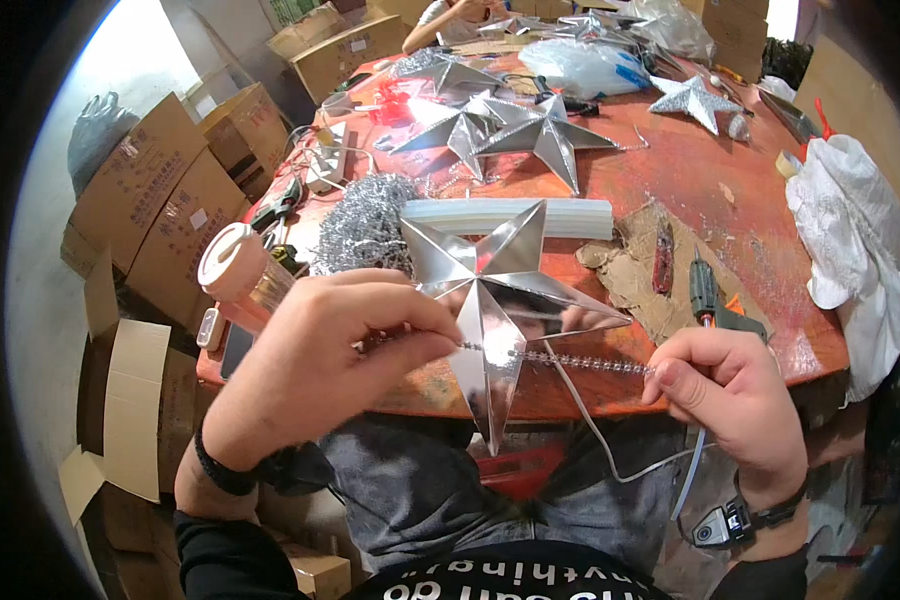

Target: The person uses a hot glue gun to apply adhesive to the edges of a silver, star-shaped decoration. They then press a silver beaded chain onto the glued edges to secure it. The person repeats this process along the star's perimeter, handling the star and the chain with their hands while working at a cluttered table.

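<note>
Between my hands stretches a thin silver bead chain (pixel 590 364), pulled nearly straight across the front of a shiny silver star (pixel 511 254). My left hand (pixel 345 345) pinches one end beside the star's lower point, thumb against fingers. At the other end, my right hand (pixel 722 385) closes on the chain between thumb and forefinger. The star rests at the table's near edge, its lowest point hanging over. Behind my left hand lies a tangled heap of silver bead strands (pixel 365 222).
A glue gun (pixel 735 315) and a red-handled knife (pixel 662 258) lie on cardboard to the right. A lidded cup (pixel 238 268) stands at left. Pale glue sticks (pixel 580 218) sit behind the star. More silver stars (pixel 550 135) lie farther back, near another person's arm (pixel 432 28).
</note>
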Available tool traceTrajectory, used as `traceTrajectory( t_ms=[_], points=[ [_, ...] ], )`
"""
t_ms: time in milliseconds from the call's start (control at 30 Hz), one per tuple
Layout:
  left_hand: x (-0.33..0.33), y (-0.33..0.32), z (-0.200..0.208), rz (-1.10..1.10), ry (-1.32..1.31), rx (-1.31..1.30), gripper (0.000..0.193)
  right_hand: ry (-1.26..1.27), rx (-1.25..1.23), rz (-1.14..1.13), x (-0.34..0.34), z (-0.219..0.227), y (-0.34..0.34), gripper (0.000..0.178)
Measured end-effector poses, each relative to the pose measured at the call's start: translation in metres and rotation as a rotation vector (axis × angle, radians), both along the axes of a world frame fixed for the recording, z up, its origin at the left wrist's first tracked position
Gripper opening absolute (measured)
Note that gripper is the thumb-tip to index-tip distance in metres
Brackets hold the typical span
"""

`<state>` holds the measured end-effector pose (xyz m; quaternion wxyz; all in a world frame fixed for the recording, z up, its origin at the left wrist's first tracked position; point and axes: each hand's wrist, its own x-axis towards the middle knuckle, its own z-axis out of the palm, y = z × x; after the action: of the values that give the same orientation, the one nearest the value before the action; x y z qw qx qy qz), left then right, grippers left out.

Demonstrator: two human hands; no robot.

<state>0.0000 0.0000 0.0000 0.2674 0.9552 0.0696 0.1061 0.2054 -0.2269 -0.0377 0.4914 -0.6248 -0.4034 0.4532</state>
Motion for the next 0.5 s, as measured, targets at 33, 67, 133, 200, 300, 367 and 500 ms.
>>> traceTrajectory(
  t_ms=[33,67,133,200,300,367,500],
  points=[
    [-0.001,0.004,-0.004,0.069,0.039,-0.057,0.011,0.083,-0.021,-0.025,-0.001,-0.007,-0.001,0.025],
    [-0.001,0.007,-0.008,0.138,0.078,-0.114,0.008,0.165,-0.041,-0.051,-0.003,-0.008,0.001,0.024],
    [-0.001,0.014,-0.017,0.235,0.1,-0.274,0.007,0.216,-0.058,-0.043,-0.011,-0.01,0.008,0.019],
    [-0.005,0.017,-0.018,0.348,0.067,-0.468,0.013,0.211,-0.05,0.025,-0.018,-0.013,0.019,0.02],
    [-0.013,0.041,-0.028,0.358,-0.003,-0.679,0.016,0.07,-0.006,0.159,-0.022,-0.024,0.033,0.021],
    [-0.016,0.05,-0.038,0.372,-0.108,-0.684,0.018,-0.044,0.04,0.22,-0.028,-0.027,0.042,0.02],
    [-0.024,0.062,-0.042,0.416,-0.194,-0.748,0.017,-0.165,0.126,0.285,-0.04,-0.03,0.059,0.022]
  ],
)
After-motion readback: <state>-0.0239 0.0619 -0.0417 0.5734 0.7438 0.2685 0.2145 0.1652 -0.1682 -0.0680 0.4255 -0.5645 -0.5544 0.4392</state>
